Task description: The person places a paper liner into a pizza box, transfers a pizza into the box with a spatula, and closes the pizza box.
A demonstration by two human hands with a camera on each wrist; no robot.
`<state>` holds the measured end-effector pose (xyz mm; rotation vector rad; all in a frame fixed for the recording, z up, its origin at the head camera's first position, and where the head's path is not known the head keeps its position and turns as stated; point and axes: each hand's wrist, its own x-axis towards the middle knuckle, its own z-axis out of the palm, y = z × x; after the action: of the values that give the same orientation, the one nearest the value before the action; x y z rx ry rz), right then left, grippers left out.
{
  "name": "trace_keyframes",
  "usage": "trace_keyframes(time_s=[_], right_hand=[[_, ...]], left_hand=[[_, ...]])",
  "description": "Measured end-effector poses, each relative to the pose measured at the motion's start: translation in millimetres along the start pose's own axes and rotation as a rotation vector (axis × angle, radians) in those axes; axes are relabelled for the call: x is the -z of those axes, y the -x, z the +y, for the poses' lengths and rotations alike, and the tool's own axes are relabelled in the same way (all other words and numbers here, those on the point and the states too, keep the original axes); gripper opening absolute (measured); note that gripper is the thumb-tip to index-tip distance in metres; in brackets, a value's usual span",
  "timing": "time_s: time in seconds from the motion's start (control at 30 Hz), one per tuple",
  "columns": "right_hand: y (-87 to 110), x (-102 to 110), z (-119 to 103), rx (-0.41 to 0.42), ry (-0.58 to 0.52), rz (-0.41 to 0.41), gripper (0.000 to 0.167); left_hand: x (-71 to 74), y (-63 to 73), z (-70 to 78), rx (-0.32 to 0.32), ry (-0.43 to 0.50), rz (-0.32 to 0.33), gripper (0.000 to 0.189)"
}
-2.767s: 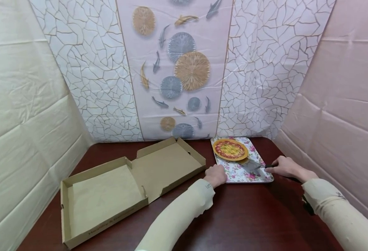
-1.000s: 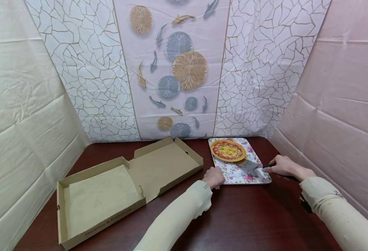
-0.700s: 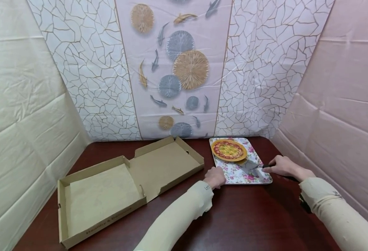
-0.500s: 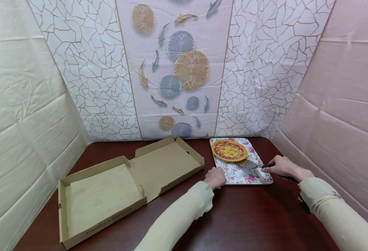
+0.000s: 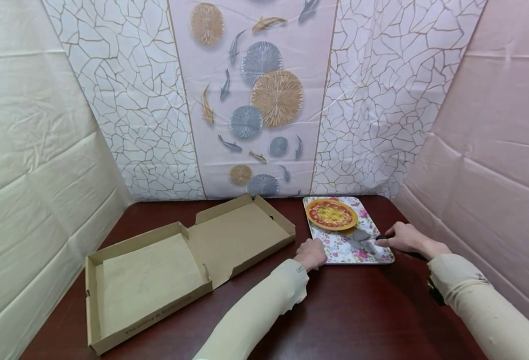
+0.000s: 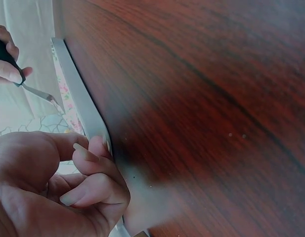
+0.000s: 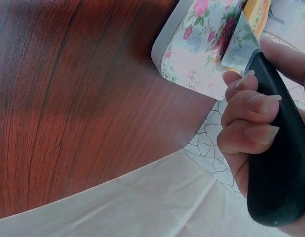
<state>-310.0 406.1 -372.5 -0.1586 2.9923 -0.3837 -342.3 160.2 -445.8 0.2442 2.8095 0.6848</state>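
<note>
A round pizza (image 5: 332,214) with a thick orange crust lies toward the back of a floral tray (image 5: 336,253). My right hand (image 5: 404,238) grips the black handle (image 7: 278,168) of a pizza server, fingers wrapped round it. Its metal blade (image 5: 360,235) points left, its front end at the pizza's near right edge; how far it reaches underneath is hidden. My left hand (image 5: 311,253) pinches the tray's near left corner, with curled fingers and thumb at the pale rim (image 6: 85,103) in the left wrist view.
An open cardboard pizza box (image 5: 149,285) stands left of the tray, a paper sheet in its base and the lid (image 5: 241,235) folded back toward the tray. The dark red wooden table (image 5: 354,310) meets cloth walls (image 5: 494,165) at the back and sides.
My right hand and the server have shifted slightly left toward the pizza. My left hand keeps its place on the tray corner; the box and pizza look unmoved.
</note>
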Motion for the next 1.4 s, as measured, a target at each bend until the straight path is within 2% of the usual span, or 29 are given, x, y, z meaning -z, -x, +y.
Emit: trace_keyframes(time_s=[0.23,0.77,0.97,1.2,1.4], right_hand=[[-0.3,-2,-4,0.009,-0.021,0.013,0.037],[-7.1,-9,-9,-0.048,-0.053,-0.007,0.042],[-10.1,-10,-10,-0.040,-0.053,0.010,0.049],[-15.2,-10,-14,-0.041,-0.072,-0.005,0.040],[-18.0,-11,-14,-0.051,-0.066,-0.018,0.046]], left_hand=[[1.9,2.6,1.6,0.006,-0.007,0.006,0.028],[-1.1,-0.5,0.6,0.006,-0.036,0.008,0.027],[0.9,1.5,1.7,-0.011,-0.057,0.006,0.027],[3.2,3.6,1.9,-0.024,-0.072,0.003,0.029],[2.9,3.3,0.9,-0.027,-0.061,-0.013,0.030]])
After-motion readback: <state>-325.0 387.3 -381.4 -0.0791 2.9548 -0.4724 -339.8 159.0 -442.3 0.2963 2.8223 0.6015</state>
